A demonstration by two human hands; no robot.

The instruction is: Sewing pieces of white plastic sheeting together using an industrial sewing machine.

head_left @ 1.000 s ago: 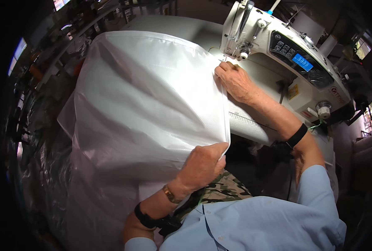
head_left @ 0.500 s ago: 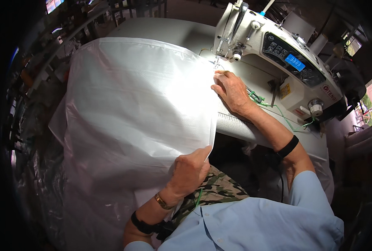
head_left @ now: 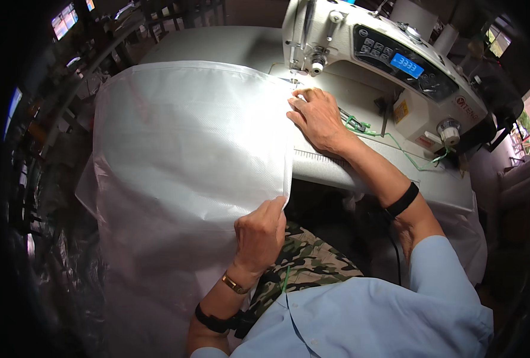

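My left hand point(head_left: 260, 234) pinches the sheet's point(head_left: 187, 161) near edge; my right hand point(head_left: 315, 116) presses flat, fingers together, by the needle point(head_left: 295, 74).

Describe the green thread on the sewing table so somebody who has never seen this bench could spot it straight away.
Start at the white industrial sewing machine with its blue lit display, on the pale grey table. Just right of the right hand, which lies flat by the needle on the big white woven plastic sheet, a thin bright green thread trails loosely across the tabletop toward the handwheel. It is the only green thing on the table.
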